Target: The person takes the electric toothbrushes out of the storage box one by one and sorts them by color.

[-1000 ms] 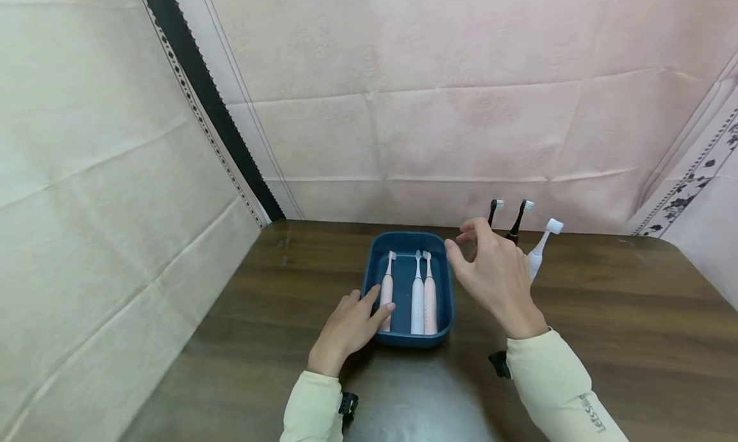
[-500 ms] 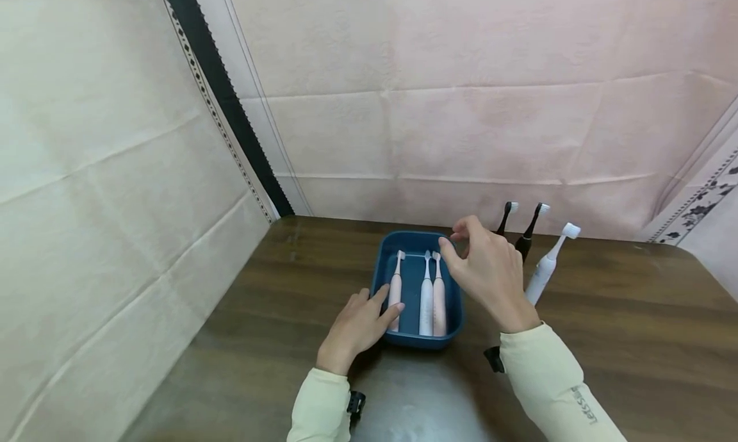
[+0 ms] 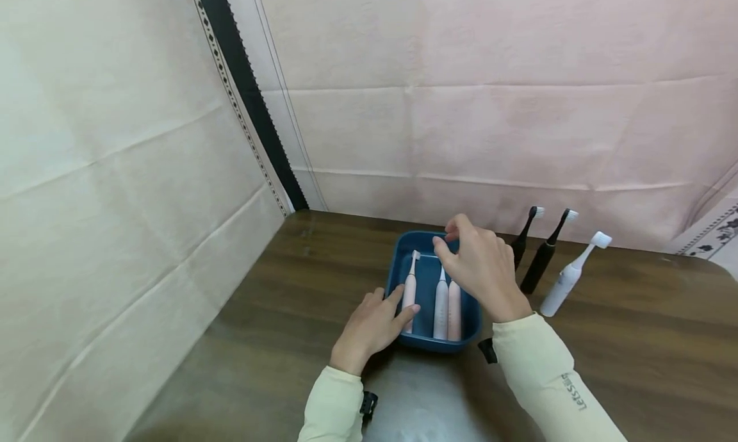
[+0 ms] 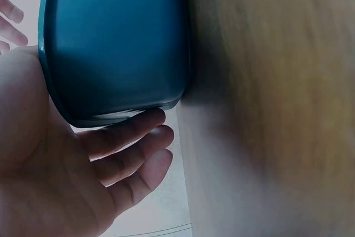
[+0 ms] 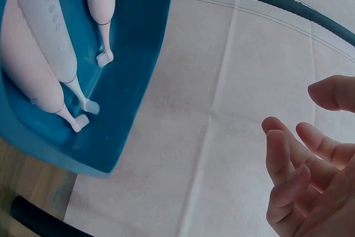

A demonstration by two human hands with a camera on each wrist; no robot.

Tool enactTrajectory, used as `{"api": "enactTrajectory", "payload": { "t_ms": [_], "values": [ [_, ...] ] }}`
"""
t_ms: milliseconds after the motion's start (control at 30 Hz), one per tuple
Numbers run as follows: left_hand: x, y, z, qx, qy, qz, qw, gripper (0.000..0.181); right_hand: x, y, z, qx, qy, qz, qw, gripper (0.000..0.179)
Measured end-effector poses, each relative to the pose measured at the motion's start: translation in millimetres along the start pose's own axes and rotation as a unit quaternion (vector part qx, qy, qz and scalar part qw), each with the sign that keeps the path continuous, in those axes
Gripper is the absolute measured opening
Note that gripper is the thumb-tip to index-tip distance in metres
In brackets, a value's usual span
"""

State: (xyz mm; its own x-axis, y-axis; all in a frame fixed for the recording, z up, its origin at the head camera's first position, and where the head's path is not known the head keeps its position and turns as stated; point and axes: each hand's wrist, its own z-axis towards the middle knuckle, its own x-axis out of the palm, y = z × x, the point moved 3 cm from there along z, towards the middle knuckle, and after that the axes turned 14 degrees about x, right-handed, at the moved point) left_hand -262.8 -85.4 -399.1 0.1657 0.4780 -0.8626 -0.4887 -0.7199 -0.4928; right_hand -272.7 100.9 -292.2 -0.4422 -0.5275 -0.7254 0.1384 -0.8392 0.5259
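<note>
A dark blue bin [image 3: 438, 347] stands before me on the table. Inside lie a pale pink toothbrush [image 3: 409, 291] on the left, and a white one [image 3: 441, 307] beside another pink one [image 3: 454, 311] on the right; they look electric. My left hand [image 3: 371, 323] holds the bin's near left corner, its thumb over the rim. Along the outer wall run the other fingers [image 4: 141, 159] in the left wrist view. Over the bin's back right hovers my right hand [image 3: 478, 259], holding nothing, thumb and fingertips apart. In the head view it hides the right pink brush's head.
Right of the bin, two black toothbrushes [image 3: 539, 266] and a white toothbrush [image 3: 562, 288] stand upright on the wooden table [image 3: 646, 339]. Pale cloth [image 3: 519, 128] hangs behind the table's back edge, and more cloth [image 3: 144, 192] covers the left side.
My right hand has moved left from beside the bin to over its back right part. The head view has turned, so everything sits further right. My left hand stays at the bin's corner.
</note>
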Motion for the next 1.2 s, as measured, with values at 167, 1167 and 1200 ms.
{"api": "enactTrajectory", "payload": {
  "t_ms": [167, 1167, 1200],
  "values": [
    [2.3, -4.1, 2.1, 0.003, 0.004, 0.0, 1.0, 0.068, 2.7, -4.7, 3.1, 0.016, 0.012, -0.007, 0.9998, 0.028],
    [-0.2, -0.3, 0.6, 0.0, 0.0, 0.0, 1.0, 0.066, 33.1, -23.1, 22.3, 0.062, 0.038, 0.031, 0.9969, 0.027],
    [-0.3, 0.0, 0.4, 0.0, 0.0, 0.001, 1.0, 0.066, 33.7, -23.4, 22.7, 0.065, 0.04, 0.033, 0.9966, 0.028]
  ]
}}
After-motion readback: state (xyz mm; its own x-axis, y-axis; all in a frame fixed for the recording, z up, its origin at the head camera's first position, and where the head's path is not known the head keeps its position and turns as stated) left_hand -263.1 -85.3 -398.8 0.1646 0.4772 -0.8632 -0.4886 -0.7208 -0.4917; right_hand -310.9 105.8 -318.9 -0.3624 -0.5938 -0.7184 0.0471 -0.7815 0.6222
